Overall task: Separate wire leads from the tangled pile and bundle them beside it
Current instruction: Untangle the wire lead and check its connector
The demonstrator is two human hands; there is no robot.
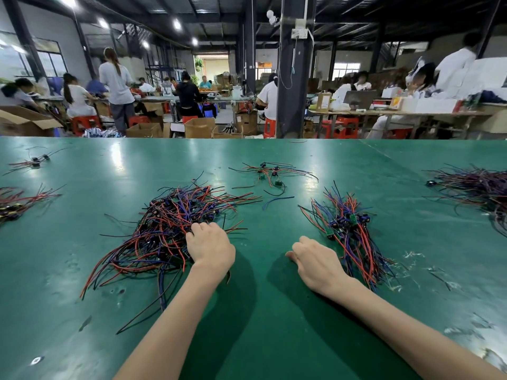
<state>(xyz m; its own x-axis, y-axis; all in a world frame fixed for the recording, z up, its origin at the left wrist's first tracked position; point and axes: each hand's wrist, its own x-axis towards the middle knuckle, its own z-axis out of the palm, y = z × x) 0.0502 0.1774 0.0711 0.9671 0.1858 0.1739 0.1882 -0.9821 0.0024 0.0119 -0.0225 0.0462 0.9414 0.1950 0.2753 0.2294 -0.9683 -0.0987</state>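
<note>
On the green desk (274, 338) the tangled pile (175, 229) lies left of the middle, toward the near edge. The left hand (210, 246) digs curled fingers into its near right side, gripping some leads. A pull would likely drag the whole knot along, since crossed wires and small connectors snag. The sorted bundle (348, 231) lies well apart, nearer the right edge. The right hand (315, 263) rests just beside it, loosely curled, nothing visible in it. Another heap (477, 187) sits at the right edge, a thinner one (19, 201) at the left. A small cluster (271, 174) and a loose blue wire (278, 201) lie farther back; nothing blocks the bare strip between pile and bundle.
</note>
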